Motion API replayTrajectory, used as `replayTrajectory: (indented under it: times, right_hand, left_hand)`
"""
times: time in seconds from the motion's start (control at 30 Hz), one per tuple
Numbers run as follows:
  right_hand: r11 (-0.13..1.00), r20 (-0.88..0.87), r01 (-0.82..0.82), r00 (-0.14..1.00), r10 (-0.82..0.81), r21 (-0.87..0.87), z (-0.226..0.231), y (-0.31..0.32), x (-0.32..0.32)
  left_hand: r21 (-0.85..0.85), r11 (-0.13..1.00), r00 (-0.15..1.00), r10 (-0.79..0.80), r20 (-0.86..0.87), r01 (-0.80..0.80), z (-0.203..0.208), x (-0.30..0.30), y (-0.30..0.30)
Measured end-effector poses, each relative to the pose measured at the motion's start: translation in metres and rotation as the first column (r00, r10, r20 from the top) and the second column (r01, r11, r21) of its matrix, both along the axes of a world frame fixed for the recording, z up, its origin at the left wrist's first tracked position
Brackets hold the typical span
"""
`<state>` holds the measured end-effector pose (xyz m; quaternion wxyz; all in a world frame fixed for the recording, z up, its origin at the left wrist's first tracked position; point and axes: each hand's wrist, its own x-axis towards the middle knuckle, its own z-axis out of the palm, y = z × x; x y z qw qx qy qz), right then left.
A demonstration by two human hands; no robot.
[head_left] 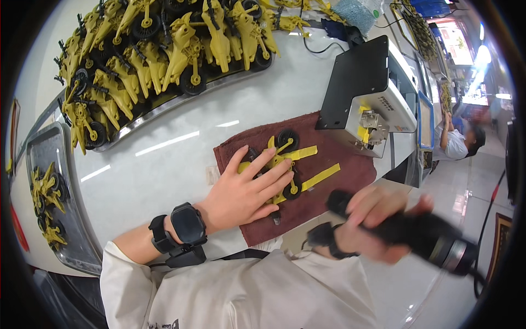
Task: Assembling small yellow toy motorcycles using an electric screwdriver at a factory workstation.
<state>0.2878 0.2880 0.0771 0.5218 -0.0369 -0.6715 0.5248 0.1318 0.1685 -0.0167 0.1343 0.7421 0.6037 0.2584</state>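
My left hand (249, 189) lies with fingers spread over a yellow toy motorcycle (283, 147), pressing it on a maroon cloth (350, 183). Black wheels show past my fingers, while much of the toy's body is hidden beneath them. Two yellow tape strips (320, 177) extend from the toy across the cloth. My right hand (378, 219), somewhat blurred, is wrapped around a black corded handheld power tool (433, 241), held right of the cloth and apart from the toy. The tool's exact kind is unclear.
A black-and-white tape dispenser (353, 82) stands behind the cloth's right side. Many yellow toy motorcycles (178, 52) crowd a metal-edged tray at the far left. Several more lie in a grey tray (82, 236) at left. Another person (457, 140) sits at far right.
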Motion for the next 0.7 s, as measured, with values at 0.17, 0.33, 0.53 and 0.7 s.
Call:
replayTrajectory:
  times: [0.17,0.33,0.53,0.7]
  right_hand:
    - [0.983,0.025,-0.172,0.985,0.170,0.071,-0.021,-0.032,-0.010]
    - [0.988,0.018,-0.149,0.989,0.150,-0.042,-0.021,-0.037,-0.010]
    - [0.973,0.109,-0.232,0.966,0.233,-0.021,-0.034,-0.034,-0.016]
    - [0.965,0.201,-0.250,0.952,0.231,0.077,-0.034,-0.036,-0.019]
  left_hand:
    - [-0.026,1.000,0.999,-0.001,0.037,0.002,-0.004,-0.004,-0.003]
    - [0.009,1.000,0.999,0.001,0.045,-0.002,-0.008,0.000,-0.003]
    - [0.021,1.000,0.997,-0.003,0.072,0.001,-0.010,-0.001,-0.005]
    - [0.023,1.000,0.998,-0.019,0.053,0.018,-0.008,-0.003,-0.002]
